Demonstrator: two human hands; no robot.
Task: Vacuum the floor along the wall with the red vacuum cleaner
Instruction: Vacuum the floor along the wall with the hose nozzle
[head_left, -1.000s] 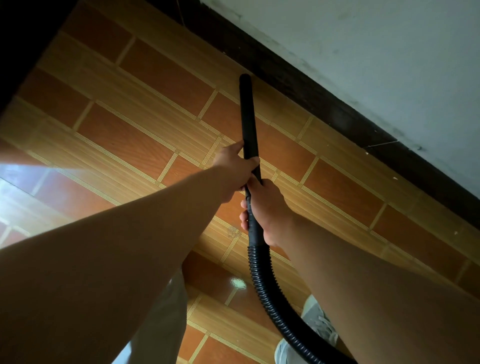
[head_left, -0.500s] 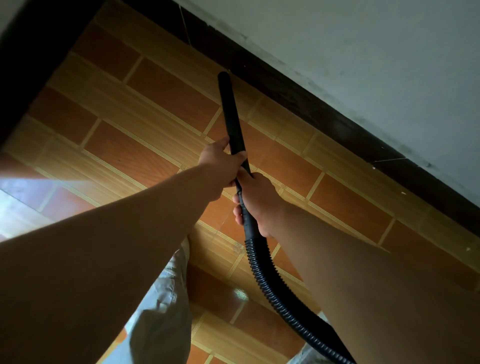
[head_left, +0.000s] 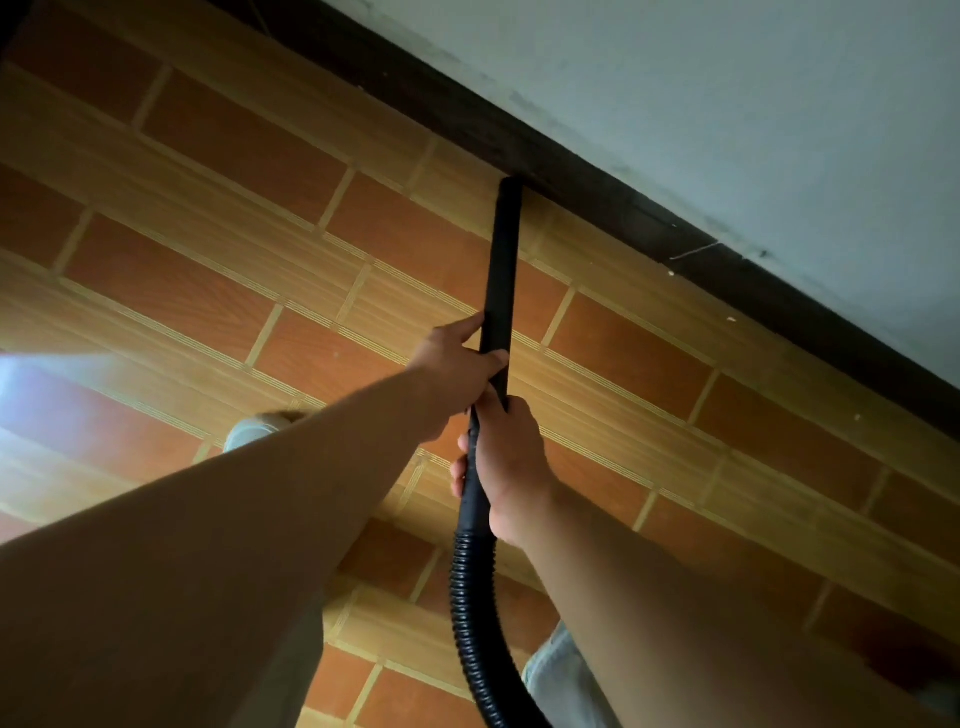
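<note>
A black vacuum tube (head_left: 501, 270) points away from me, its tip touching the dark skirting board (head_left: 597, 197) at the foot of the pale wall (head_left: 727, 104). My left hand (head_left: 457, 364) grips the tube halfway along, thumb across it. Just behind it, my right hand (head_left: 506, 467) grips the tube's rear end where the ribbed black hose (head_left: 470, 613) joins it. The hose runs down out of the bottom edge. The red vacuum body is out of view.
The floor (head_left: 260, 234) has orange and wood-tone tiles, with a bright glare patch (head_left: 52, 389) at the left. A light shoe (head_left: 260, 423) shows behind my left forearm, and pale trouser fabric (head_left: 561, 680) near the bottom. Small white specks (head_left: 731, 319) lie near the skirting.
The tube's tip has moved forward and right from the open floor up against the skirting board. Both hands kept their grip. A shoe has come into view on the left.
</note>
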